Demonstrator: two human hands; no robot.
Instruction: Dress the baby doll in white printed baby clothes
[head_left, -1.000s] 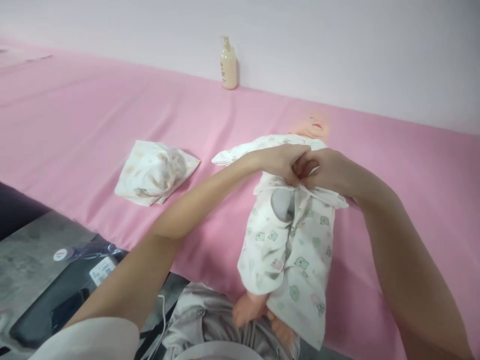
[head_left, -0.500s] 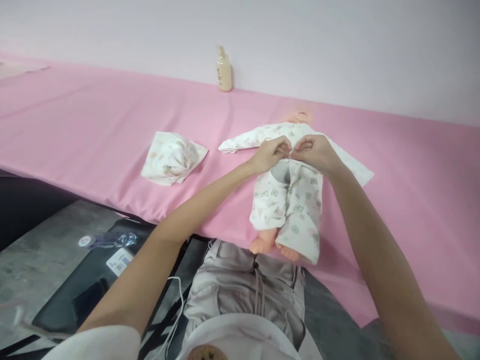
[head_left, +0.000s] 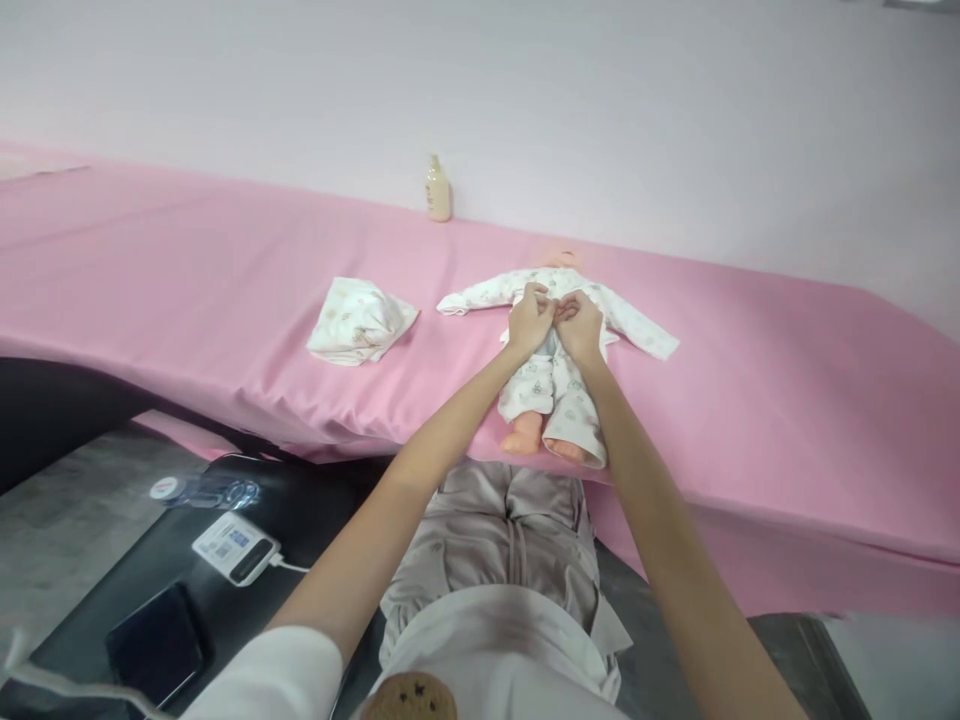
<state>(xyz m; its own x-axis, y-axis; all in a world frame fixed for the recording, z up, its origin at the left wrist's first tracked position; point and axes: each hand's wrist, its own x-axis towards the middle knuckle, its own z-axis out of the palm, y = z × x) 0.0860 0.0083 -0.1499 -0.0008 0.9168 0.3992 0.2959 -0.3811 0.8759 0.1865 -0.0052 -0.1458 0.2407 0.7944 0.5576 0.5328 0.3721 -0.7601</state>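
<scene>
A baby doll (head_left: 525,436) lies on its back, feet toward me, in a white printed top (head_left: 491,290) and matching trousers (head_left: 576,405). The top's sleeves spread out to both sides. My left hand (head_left: 531,318) and my right hand (head_left: 579,325) meet over the front of the top, fingertips nearly touching. Both are closed in a pinch on the cloth there; the exact bit of fabric is hidden by the fingers. One trouser leg sits higher, baring more of the foot on the left. Most of the doll's head is hard to make out.
A pink cloth (head_left: 225,290) covers the table. On it are a folded white printed cloth (head_left: 360,322) and, by the wall, a pump bottle (head_left: 438,192). Below left, a black seat (head_left: 300,510) bears a clear bottle (head_left: 206,490), a white device with cable (head_left: 234,546) and a dark phone (head_left: 157,640).
My view has tilted up and drawn back. My hands have come closer together and sit a little higher on the doll's front, still pinching.
</scene>
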